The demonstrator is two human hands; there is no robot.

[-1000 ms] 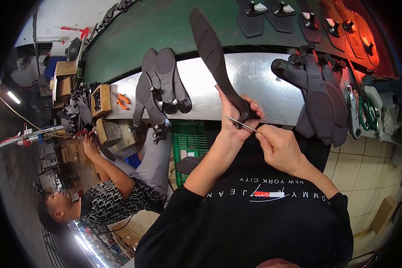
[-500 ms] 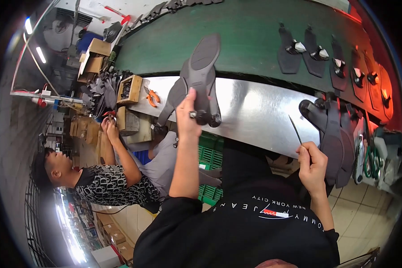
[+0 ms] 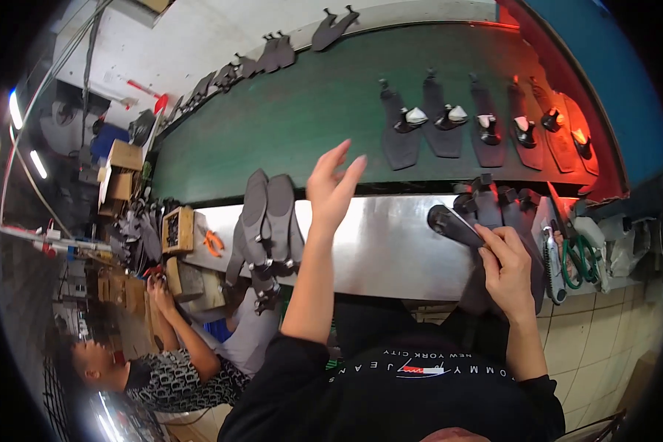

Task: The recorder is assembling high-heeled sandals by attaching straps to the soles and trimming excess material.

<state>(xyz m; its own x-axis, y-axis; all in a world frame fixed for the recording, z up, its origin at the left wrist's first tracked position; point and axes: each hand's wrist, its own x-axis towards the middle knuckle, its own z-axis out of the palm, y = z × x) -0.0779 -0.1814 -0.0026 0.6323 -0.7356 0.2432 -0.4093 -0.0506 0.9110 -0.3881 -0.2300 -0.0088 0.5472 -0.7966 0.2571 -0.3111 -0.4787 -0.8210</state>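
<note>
My left hand (image 3: 333, 188) is raised over the edge between the green belt and the metal ledge, fingers apart with nothing in them. A pinch of my right hand (image 3: 510, 269) holds a thin pointed stick (image 3: 464, 223), seen as a light line over a dark shoe sole (image 3: 448, 225). Whether the stick touches that sole I cannot tell. More grey-black soles (image 3: 486, 202) are heaped beside and under my right hand. On the left part of the ledge lies another group of grey soles (image 3: 278, 214) with black fittings at their near ends.
The green belt (image 3: 272, 125) carries a row of soles (image 3: 443, 121) with heels on the right, under red light. Orange-handled pliers (image 3: 213, 243) lie by a wooden box (image 3: 177, 230). Green-handled scissors (image 3: 580, 261) are at far right. A co-worker (image 3: 177, 361) sits at left.
My left hand has let go of the grey soles, which now lie on the ledge, and has moved right. My right hand and stick have come over the right-hand soles. The view has shifted right.
</note>
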